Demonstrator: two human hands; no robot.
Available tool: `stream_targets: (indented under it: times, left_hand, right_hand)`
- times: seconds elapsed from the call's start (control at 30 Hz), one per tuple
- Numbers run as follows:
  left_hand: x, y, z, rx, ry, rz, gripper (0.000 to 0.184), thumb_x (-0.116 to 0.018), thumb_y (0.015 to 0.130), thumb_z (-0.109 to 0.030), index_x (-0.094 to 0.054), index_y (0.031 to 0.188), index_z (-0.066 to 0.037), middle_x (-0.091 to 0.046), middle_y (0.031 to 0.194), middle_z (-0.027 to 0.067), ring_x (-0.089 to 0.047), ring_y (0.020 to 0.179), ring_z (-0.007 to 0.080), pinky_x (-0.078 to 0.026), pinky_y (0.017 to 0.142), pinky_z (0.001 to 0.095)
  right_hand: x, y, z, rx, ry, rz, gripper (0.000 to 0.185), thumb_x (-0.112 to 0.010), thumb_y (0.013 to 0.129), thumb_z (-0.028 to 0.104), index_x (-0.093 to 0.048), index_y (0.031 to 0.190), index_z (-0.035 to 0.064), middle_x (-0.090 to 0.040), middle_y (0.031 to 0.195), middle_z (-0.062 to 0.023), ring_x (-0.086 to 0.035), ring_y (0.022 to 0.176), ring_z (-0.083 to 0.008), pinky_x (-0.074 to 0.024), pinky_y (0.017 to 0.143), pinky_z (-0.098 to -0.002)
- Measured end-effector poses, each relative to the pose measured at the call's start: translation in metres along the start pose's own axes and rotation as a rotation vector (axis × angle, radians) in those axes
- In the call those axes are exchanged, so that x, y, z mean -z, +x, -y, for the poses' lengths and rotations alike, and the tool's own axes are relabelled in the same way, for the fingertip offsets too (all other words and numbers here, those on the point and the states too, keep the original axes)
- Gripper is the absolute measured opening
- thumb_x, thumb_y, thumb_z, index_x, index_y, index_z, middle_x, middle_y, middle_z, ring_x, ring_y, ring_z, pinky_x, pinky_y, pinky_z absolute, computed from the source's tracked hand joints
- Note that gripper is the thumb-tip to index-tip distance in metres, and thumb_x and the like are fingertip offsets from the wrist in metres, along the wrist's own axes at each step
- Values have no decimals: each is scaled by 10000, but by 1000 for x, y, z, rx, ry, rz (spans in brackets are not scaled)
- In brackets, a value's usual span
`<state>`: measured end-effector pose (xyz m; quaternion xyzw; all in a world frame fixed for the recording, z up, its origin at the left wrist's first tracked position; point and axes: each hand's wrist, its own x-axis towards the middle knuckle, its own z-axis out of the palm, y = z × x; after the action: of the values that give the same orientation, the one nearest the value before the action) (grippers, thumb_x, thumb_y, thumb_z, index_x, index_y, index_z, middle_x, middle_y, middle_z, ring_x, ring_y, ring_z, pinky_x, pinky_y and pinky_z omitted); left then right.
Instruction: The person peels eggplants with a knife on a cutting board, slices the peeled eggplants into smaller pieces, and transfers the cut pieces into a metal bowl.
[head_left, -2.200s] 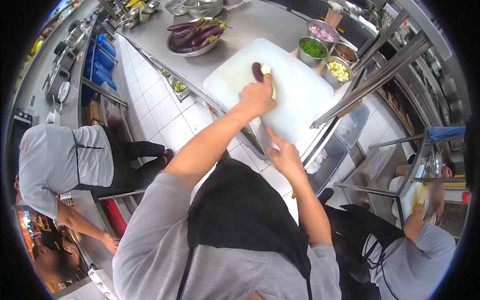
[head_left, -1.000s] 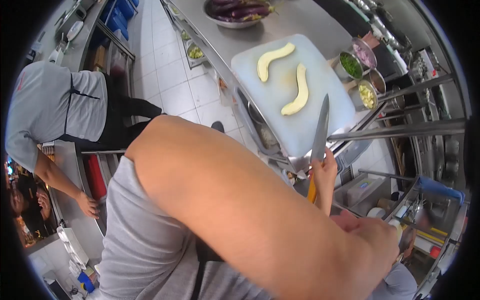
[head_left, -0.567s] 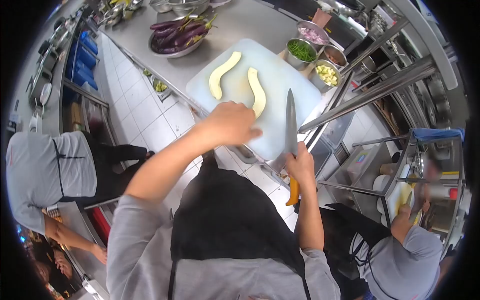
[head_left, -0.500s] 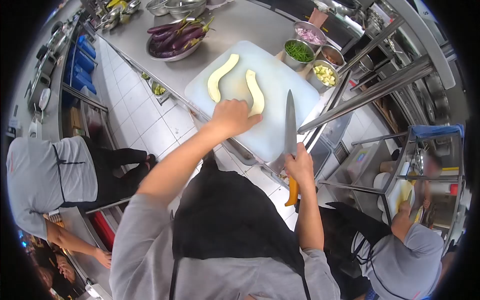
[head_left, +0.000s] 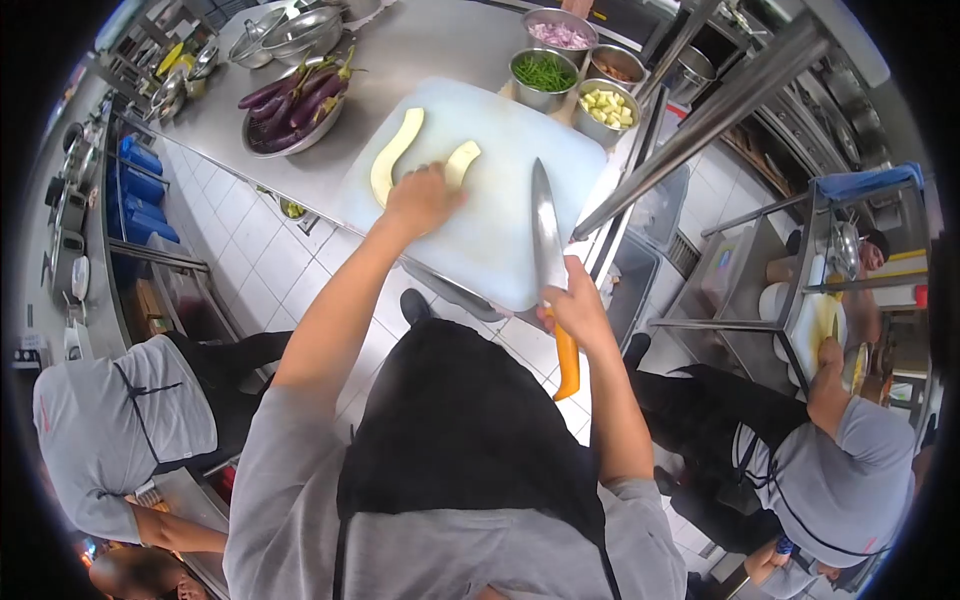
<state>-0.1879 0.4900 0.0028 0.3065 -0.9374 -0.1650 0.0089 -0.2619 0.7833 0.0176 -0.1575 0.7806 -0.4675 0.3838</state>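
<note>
On the white cutting board lie two pale, curved peeled eggplant pieces. The left piece lies free except where its lower end meets my fingers. My left hand is closed over the lower part of the right piece, hiding that part; the fingers are slightly blurred. At the board's near right side, my right hand grips a knife by its orange handle, the blade lying over the board and pointing away from me. Purple eggplants fill a metal bowl at the back left.
Metal containers hold chopped green pieces, red onion and pale cubes behind the board. A steel rail slants along the right. Co-workers stand at left and right. Bins sit below the counter's right side.
A purple-skinned piece was under my left hand earlier; two pale pieces show now. After reaching across to the right, my left hand came back and closed over the right piece. The view has shifted.
</note>
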Motion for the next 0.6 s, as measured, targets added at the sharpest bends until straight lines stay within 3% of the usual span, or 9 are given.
stream_targets:
  times: [0.07, 0.13, 0.2, 0.33, 0.43, 0.53, 0.6]
  left_hand:
    - [0, 9, -10, -61, -40, -16, 421, -698, 908, -265, -611, 1235, -15, -695, 1176, 239, -673, 1117, 416, -534, 982, 500]
    - [-6, 13, -13, -128, -164, -28, 430, -708, 901, -264, -612, 1249, -31, -696, 1154, 238, -671, 1087, 436, -522, 972, 518]
    - [-13, 10, -15, -198, -130, -87, 432, -707, 885, -242, -606, 1250, -34, -684, 1188, 244, -666, 1105, 436, -519, 986, 515]
    - [-1, -10, -19, -238, 107, -90, 487, -704, 840, -197, -581, 1279, -27, -662, 1246, 262, -655, 1147, 429, -519, 1003, 507]
    - [11, -13, -14, -183, 177, 66, 548, -709, 832, -209, -557, 1329, -38, -656, 1278, 260, -658, 1151, 436, -521, 1010, 499]
    - [16, -7, -16, -30, 139, 296, 606, -706, 828, -228, -532, 1381, -51, -645, 1310, 265, -664, 1134, 458, -530, 992, 506]
    - [12, -11, -13, -89, -10, 222, 551, -682, 851, -192, -539, 1373, -89, -644, 1299, 267, -675, 1102, 458, -539, 970, 510]
  right_hand:
    - [-4, 1, 16, -16, 102, 25, 555, -627, 937, 76, -422, 1452, 40, -650, 978, -148, -646, 616, -176, -491, 469, -316]
    - [-4, 6, 20, -5, 228, 90, 682, -608, 970, 44, -321, 1585, 103, -655, 1016, -119, -640, 634, -159, -481, 472, -298]
    - [-2, 5, 25, 23, 238, 67, 699, -607, 972, 35, -315, 1601, 121, -657, 1034, -117, -645, 645, -158, -478, 472, -295]
    - [-5, 3, 21, 56, 277, 18, 702, -606, 968, 24, -319, 1601, 121, -665, 1059, -114, -650, 657, -166, -482, 481, -298]
    - [0, -4, 12, 57, 292, 48, 640, -606, 965, 22, -367, 1553, 109, -669, 1071, -111, -650, 666, -164, -481, 485, -291]
    - [4, -13, 8, 3, 334, 66, 521, -615, 971, 32, -434, 1455, 105, -670, 1083, -110, -655, 670, -163, -478, 480, -288]
    - [7, -12, -1, -54, 298, 70, 483, -619, 977, 40, -449, 1425, 104, -669, 1089, -110, -658, 667, -165, -480, 480, -287]
